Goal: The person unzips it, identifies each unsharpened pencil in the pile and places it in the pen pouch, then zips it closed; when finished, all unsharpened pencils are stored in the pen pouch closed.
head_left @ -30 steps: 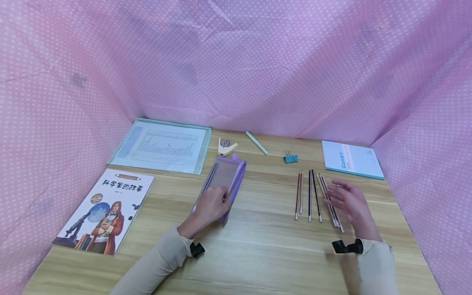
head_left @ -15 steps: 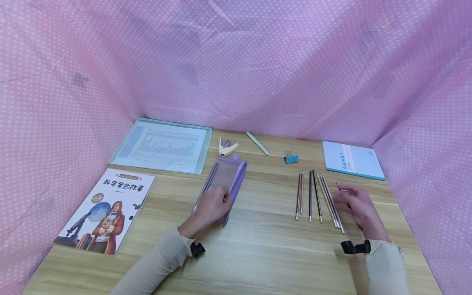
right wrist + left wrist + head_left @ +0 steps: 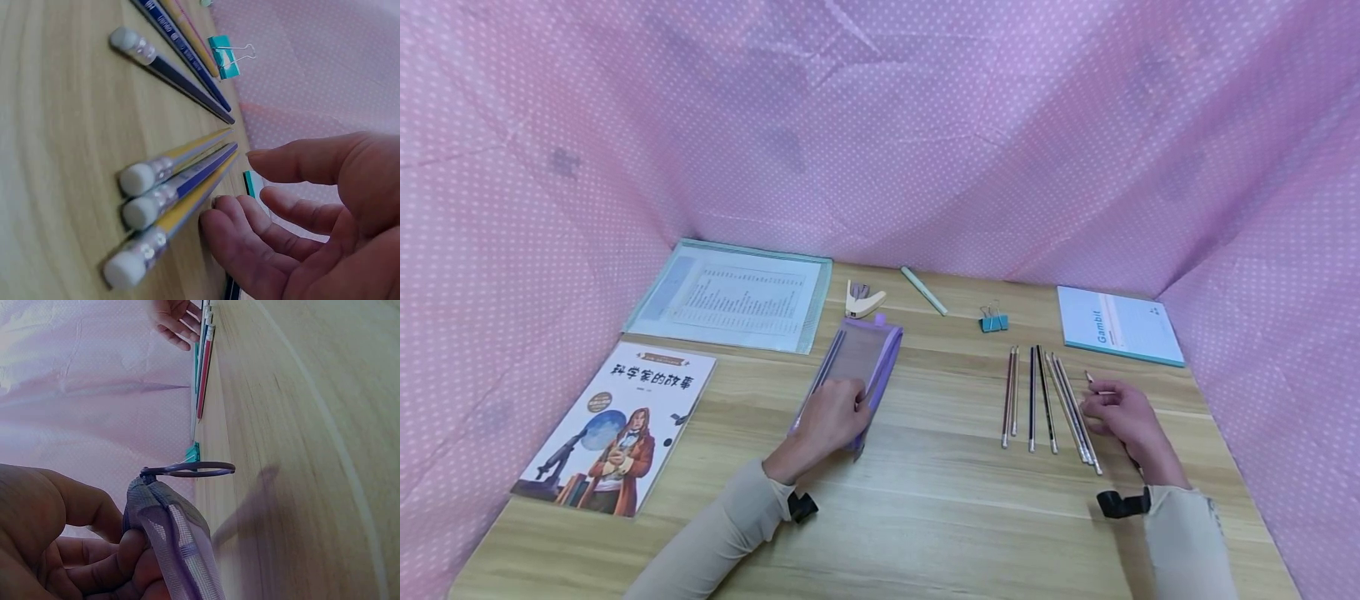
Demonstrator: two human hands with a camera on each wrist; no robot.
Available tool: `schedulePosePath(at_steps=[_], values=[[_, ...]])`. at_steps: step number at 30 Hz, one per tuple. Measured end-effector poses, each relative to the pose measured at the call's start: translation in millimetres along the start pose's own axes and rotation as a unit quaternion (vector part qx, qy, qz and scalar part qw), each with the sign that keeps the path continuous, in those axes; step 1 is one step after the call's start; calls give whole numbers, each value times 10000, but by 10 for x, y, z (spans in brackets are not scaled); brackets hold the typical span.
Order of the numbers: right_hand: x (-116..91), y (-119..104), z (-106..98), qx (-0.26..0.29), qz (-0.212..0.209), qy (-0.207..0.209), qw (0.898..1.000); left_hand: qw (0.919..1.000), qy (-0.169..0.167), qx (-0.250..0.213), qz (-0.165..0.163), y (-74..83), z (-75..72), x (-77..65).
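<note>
My left hand (image 3: 829, 414) grips the near end of a purple mesh zip pencil case (image 3: 860, 354); dark pencils (image 3: 827, 360) show inside it. In the left wrist view the curled fingers hold the case's corner, beside a dark ring (image 3: 200, 469). My right hand (image 3: 1126, 421) is low over the table, right of a spread of loose pencils (image 3: 1067, 408) with white erasers. Beneath it lies a separate dark pencil (image 3: 232, 289), mostly hidden, its tip (image 3: 1088, 377) showing beyond the fingers. In the right wrist view, thumb and fingers are bent loosely and stand apart.
Along the back lie a clear document folder (image 3: 737, 296), a cream stapler (image 3: 865, 303), a pale green pen (image 3: 923, 291), a teal binder clip (image 3: 994, 322) and a Gambit notebook (image 3: 1123, 325). A picture-covered book (image 3: 617, 425) lies at left. Pink dotted cloth (image 3: 880, 142) surrounds the wooden table.
My right hand has shifted right and slightly nearer, off the pencil group, then settled over the separate pencil. My left hand and the pencil case stay in place.
</note>
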State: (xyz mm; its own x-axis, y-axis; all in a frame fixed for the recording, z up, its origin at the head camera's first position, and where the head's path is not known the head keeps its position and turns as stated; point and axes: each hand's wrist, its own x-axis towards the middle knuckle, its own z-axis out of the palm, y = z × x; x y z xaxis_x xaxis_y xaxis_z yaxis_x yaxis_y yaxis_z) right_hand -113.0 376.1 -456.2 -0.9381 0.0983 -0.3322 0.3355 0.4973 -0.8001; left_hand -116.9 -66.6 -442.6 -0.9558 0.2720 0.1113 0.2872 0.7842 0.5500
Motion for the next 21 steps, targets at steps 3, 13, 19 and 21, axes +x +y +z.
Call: schedulePosePath(at_steps=[3, 13, 19, 21], values=[[1, -11, 11, -383, -29, 35, 9993, 10000, -11, -8, -20, 3, 0, 5], [-8, -37, 14, -1119, -98, -57, 9937, 9999, -69, -41, -70, 13, -9, 10], [4, -39, 15, -1353, -215, -76, 9905, 10000, -16, -16, 1, 7, -9, 2], [8, -42, 16, -1388, -240, -81, 9900, 10000, -4, 1, 22, 4, -9, -1]])
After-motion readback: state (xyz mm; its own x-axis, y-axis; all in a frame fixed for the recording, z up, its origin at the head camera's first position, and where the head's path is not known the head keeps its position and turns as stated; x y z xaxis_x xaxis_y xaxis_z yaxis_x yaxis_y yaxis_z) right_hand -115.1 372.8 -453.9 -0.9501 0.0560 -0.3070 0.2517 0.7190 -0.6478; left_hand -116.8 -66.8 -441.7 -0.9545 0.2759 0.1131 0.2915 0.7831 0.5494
